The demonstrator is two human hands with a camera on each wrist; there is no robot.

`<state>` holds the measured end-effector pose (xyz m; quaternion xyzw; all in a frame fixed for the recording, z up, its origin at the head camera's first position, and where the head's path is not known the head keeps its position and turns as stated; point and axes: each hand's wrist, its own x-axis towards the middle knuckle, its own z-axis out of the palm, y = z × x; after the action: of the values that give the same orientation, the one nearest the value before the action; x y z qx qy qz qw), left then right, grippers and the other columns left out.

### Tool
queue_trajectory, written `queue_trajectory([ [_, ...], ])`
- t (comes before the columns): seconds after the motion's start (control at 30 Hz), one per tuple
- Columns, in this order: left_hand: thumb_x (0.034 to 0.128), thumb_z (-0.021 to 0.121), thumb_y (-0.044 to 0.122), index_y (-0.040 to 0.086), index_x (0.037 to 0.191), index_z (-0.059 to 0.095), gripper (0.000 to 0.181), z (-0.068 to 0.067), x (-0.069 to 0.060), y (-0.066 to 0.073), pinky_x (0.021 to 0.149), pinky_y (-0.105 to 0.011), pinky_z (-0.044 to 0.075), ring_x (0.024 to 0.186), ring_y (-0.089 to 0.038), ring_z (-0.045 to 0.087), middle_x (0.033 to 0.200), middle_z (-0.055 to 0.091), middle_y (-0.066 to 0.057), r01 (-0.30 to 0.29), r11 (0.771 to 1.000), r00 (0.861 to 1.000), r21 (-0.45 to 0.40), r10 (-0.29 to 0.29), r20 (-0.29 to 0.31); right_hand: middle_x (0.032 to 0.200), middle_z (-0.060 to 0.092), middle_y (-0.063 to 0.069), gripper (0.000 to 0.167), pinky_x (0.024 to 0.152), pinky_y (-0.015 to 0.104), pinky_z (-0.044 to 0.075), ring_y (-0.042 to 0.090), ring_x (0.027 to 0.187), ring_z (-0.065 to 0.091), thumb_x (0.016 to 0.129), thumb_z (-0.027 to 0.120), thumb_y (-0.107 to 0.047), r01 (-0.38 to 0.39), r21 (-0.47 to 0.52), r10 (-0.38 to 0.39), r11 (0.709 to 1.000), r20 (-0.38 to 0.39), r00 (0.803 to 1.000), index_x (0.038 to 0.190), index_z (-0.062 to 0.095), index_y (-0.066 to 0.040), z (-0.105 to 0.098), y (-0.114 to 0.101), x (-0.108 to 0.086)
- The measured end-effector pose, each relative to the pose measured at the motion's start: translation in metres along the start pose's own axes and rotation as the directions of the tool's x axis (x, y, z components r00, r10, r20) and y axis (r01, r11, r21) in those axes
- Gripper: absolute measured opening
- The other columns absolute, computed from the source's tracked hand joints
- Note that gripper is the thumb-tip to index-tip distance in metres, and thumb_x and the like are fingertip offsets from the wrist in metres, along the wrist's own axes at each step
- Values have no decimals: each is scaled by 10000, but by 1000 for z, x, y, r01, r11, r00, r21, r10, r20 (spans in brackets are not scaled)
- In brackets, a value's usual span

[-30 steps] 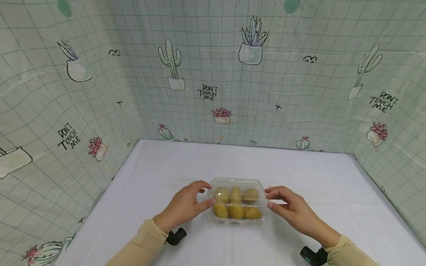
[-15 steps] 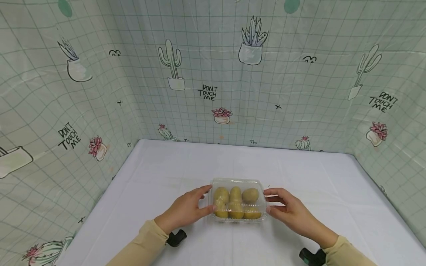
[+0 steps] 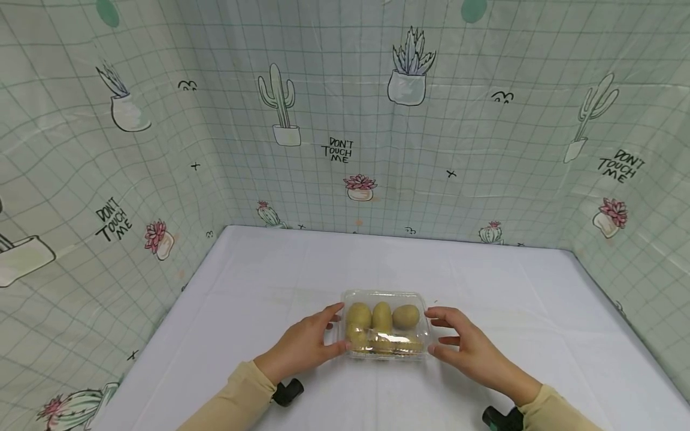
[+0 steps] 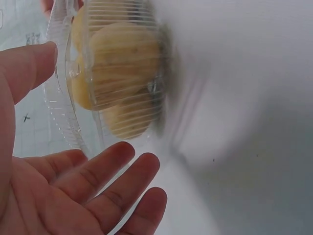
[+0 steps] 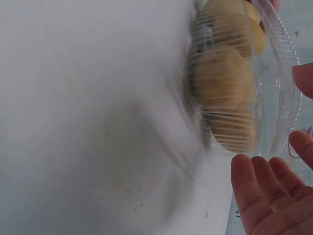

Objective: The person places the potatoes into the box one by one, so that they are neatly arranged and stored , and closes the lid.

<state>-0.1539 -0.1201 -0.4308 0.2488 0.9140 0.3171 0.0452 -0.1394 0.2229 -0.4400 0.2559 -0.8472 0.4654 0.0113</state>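
A clear plastic clamshell box [image 3: 350, 354] stands on the white table, holding several rounded yellow-brown pieces that look like small potatoes [image 3: 381, 316]. Its lid [image 4: 63, 93] lies over them, with a gap still visible along the side between lid and base. At the box's left side is my left hand [image 3: 302, 346]; its thumb touches the lid's edge and its other fingers extend loosely along the side. My right hand [image 3: 477, 352] is at the opposite side, fingers fairly straight, thumb [image 5: 304, 81] by the lid rim. Whether every fingertip touches plastic is hard to tell.
The white cloth-covered table [image 3: 280, 263] extends around the box. Behind and on both sides hangs a pale grid curtain [image 3: 334, 72] printed with cacti and lettering. Black wrist-camera mounts [image 3: 288, 392] sit under both wrists.
The lid's front edge has come down over the front row of yellow-brown pieces. Both hands have lowered slightly with it, and the right hand has shifted a little inward.
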Motion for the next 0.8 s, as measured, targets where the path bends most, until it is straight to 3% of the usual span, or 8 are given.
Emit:
queue_trajectory([
  [0.23, 912, 722, 430, 43, 1504, 377, 786, 5, -1, -2, 853, -476, 534, 1090, -274, 649, 1279, 642, -126, -8, 1000, 1000, -4, 8, -9, 1416, 469, 194, 603, 851, 357, 558, 392, 1191, 551, 910, 749, -132, -107, 20, 107, 994, 17, 994, 1427, 450, -55, 4, 4, -3],
  [0.37, 920, 711, 437, 52, 1518, 350, 798, 7, -1, -3, 821, -446, 534, 911, -199, 664, 1201, 671, -124, -16, 1000, 1000, -20, 16, 0, 1325, 535, 187, 626, 828, 297, 551, 307, 1113, 601, 956, 698, -184, -146, 24, 143, 989, 78, 987, 1477, 374, -61, 3, 4, -3],
  [0.5, 924, 712, 423, 40, 1519, 332, 803, 7, -1, -5, 782, -396, 525, 734, -80, 579, 1095, 689, -77, -33, 998, 999, -48, 33, 10, 1136, 615, 125, 652, 775, 281, 540, 189, 957, 654, 980, 654, -148, -141, 49, 133, 989, 137, 982, 1516, 296, -48, 0, 6, -2],
  [0.67, 919, 736, 368, -5, 1522, 305, 830, 7, 1, -5, 744, -322, 502, 742, -44, 561, 920, 649, 61, -55, 993, 998, -103, 57, 20, 970, 621, 112, 694, 690, 274, 529, 145, 802, 647, 976, 641, -83, -144, 140, 114, 980, 198, 973, 1529, 231, 1, -2, 10, 0],
  [0.8, 913, 752, 322, -28, 1534, 273, 859, 6, 2, -3, 722, -282, 489, 762, -41, 579, 829, 599, 117, -38, 984, 998, -174, 46, 45, 906, 627, 127, 729, 704, 293, 556, 179, 775, 656, 960, 651, -55, -185, 224, 133, 957, 230, 964, 1530, 203, 22, -3, 12, 3],
])
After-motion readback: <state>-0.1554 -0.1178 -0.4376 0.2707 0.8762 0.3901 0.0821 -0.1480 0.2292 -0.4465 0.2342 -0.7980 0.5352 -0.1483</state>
